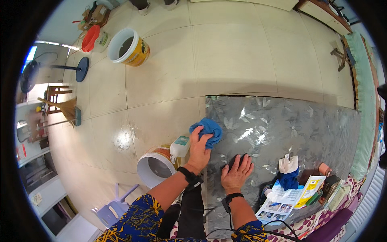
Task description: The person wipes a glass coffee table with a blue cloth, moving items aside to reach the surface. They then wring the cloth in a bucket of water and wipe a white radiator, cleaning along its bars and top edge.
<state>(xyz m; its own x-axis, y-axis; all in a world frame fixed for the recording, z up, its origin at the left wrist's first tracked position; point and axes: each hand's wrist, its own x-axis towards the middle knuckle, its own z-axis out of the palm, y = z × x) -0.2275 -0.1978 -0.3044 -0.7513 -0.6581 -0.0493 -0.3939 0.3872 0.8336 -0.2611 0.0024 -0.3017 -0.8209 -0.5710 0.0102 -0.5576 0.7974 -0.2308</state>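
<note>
My left hand (199, 152) holds a crumpled blue cloth (208, 130) at the left edge of a table with a grey, glossy, leaf-patterned cover (272, 127). Just left of that hand is a white plastic bottle (180, 147) with a green label, close to a bucket (145, 171) with a white inside. Whether the bottle touches the bucket cannot be told. My right hand (237, 175) lies palm down on the table cover, its fingers spread and holding nothing. Both wrists wear black bands.
Leaflets (279, 201), a dark blue cloth (289, 180) with a white tissue and books crowd the table's near right part. A purple plastic stool (113, 210) stands lower left. Farther off are a yellow bucket (139, 53), a broom (68, 108) and a person's feet (145, 8).
</note>
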